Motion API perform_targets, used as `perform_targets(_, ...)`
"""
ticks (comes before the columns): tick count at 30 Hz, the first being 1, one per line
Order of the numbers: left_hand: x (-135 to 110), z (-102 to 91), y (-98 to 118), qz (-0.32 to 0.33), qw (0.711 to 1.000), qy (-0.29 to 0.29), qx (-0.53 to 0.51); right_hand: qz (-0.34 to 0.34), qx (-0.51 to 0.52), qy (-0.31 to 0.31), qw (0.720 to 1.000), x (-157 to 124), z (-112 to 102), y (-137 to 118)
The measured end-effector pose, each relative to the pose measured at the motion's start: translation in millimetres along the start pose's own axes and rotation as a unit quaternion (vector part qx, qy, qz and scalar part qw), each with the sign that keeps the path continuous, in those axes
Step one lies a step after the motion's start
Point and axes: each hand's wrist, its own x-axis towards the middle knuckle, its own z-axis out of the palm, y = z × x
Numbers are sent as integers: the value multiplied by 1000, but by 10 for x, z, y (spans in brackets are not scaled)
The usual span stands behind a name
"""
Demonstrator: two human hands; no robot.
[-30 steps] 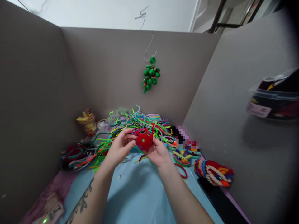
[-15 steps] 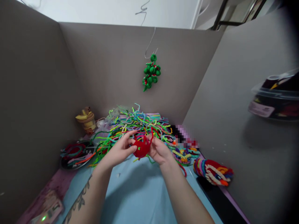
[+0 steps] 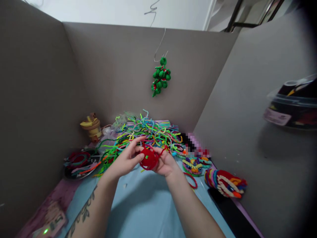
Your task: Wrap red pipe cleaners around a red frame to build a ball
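Observation:
Between my two hands is a red fuzzy pipe-cleaner piece [image 3: 149,159], rounded, with a small green spot on its face. My left hand [image 3: 128,158] grips its left side, thumb in front and fingers behind. At its right edge my right hand [image 3: 166,162] is closed on a red pipe-cleaner end that loops near the fingertips; part of those fingers is hidden behind the piece. Just beyond my hands lies a heap of many-coloured pipe cleaners [image 3: 151,127]. A red ring [image 3: 192,181] rests beside my right wrist.
On the left stand a dark tray [image 3: 74,175] of coloured pieces and a yellow pot [image 3: 92,129]. To the right lie braided coloured pieces [image 3: 193,166], a striped bundle [image 3: 225,182] and a black flat object [image 3: 230,208]. A green ornament [image 3: 160,77] hangs from a wire. Grey panels [image 3: 119,62] enclose the table.
The red strand at my right hand stood upright and now bends over to the right, lower down. My right hand has turned and shifted slightly down, while my left hand keeps its hold.

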Motion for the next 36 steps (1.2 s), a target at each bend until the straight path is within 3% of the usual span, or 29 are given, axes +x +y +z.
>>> perform_targets(5,55,-15,-8,53,974,177,132,-76,50,56,994,13,0,-37)
perform_targets(8,71,10,-11,39,969,163,181,-133,60,67,987,-10,43,-42)
perform_targets(11,80,55,-34,23,974,155,166,-172,46,42,983,-35,81,-38)
perform_targets(19,59,51,-72,4,985,114,129,-166,-46,-22,985,-116,122,-17)
perform_targets(22,42,20,-27,11,988,81,131,-193,-91,-15,977,-136,149,-11)
perform_targets(27,52,-27,-38,26,992,65,108,-208,-62,4,976,-131,158,-10)
perform_targets(32,101,-57,-158,23,995,94,20,-190,-33,-53,980,-154,210,35)
perform_targets(36,140,-78,-203,51,977,203,-34,-211,-31,-45,976,-147,240,37)
